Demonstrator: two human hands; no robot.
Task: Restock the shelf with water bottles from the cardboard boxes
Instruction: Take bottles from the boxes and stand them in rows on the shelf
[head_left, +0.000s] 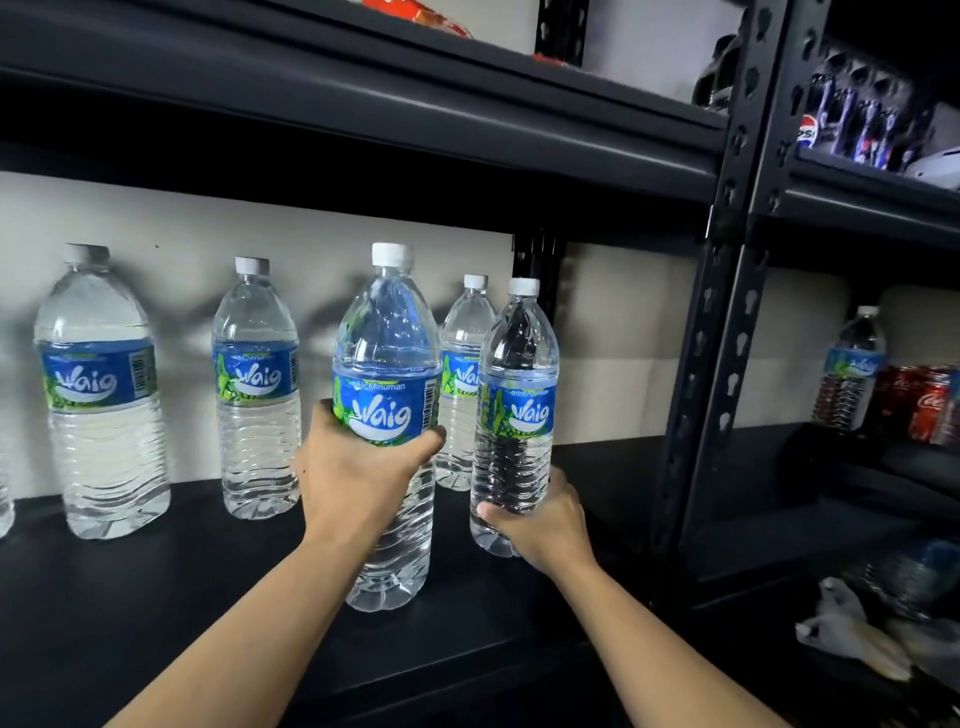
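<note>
While both hands are loaded, the step reads as seating two bottles on the shelf (156, 597).

- Left hand (358, 467): fingers clasped round the near bottle (387, 332) at the lower edge of its label. Bottle upright, cap on.
- Right hand (540, 519): fingers wrapped low on the second bottle (517, 364), near its base. Also upright and capped.
- The two bottles stand just beside each other, not touching. Cannot tell whether either base sits on the board yet.
- Rear bottle (465, 364) stands close behind the gap between them. Two more bottles, (257, 395) and (101, 395), line the wall to the left, spaced apart, labels facing out.
- Cardboard boxes: not in view.

Judgement: push each bottle back level with the wall row, label forward, into its own gap. The rear bottle is the likeliest to be knocked, so steer the held pair to either side of it. Let go only once each base sits flat. The right hand's low hold gives little control of the top, so move slowly.
</note>
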